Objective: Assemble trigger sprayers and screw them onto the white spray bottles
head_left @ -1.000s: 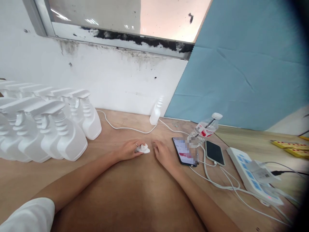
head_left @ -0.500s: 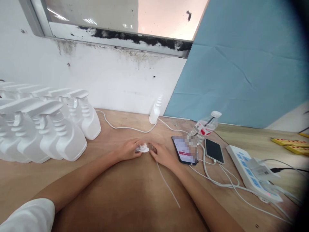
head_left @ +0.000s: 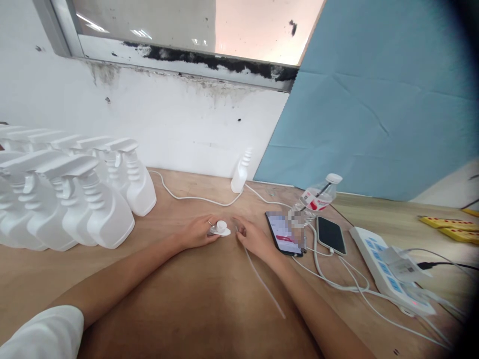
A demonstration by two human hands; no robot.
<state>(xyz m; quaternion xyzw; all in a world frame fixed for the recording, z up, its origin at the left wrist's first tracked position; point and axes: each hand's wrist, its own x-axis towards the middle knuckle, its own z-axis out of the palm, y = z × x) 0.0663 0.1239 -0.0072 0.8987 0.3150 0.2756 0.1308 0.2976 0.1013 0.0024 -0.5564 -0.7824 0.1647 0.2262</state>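
Observation:
My left hand (head_left: pixel 200 232), with a ring on one finger, is closed on a small white plastic piece (head_left: pixel 220 228) with a round, cap-like top. Its exact kind is hard to make out. Just to the right, my right hand (head_left: pixel 250 237) pinches the upper end of a thin translucent tube (head_left: pixel 264 284), which slants down toward me. The tube end and the white piece are apart. Both hands are low over the wooden table (head_left: pixel 194 289).
White spray bottles (head_left: pixel 112 219) stand in rows at left. A lone white bottle (head_left: pixel 238 177) is by the wall. On the right are a lit phone (head_left: pixel 279 232), a dark phone (head_left: pixel 331 234), a clear drink bottle (head_left: pixel 318 199), cables and a power strip (head_left: pixel 389 279).
My right hand has shifted slightly right, widening the gap to the white piece. That piece has turned in my left hand, its round top now upright. The tube's lower end has swung a little right.

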